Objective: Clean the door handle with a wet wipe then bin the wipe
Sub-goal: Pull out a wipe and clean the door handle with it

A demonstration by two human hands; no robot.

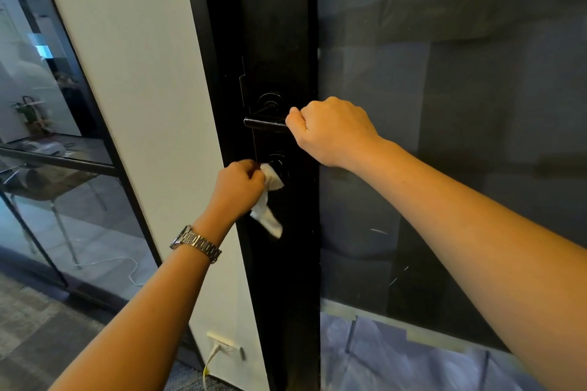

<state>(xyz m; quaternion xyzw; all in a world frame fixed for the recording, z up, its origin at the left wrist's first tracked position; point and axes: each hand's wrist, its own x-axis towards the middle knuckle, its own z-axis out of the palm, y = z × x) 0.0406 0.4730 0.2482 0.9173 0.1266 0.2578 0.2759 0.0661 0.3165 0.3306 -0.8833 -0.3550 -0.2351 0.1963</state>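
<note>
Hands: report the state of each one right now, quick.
Left hand: closed, gripping the white wet wipe just below the lever.
Right hand: closed, gripping the black door handle.

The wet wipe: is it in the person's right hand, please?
No, the left hand pinches the wet wipe, while the right hand grips the door handle.

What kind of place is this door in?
Probably an office interior: a black-framed dark glass door with a black metal lever handle, a black-framed glass partition showing a table with metal legs behind it, and grey carpet flooring.
</note>
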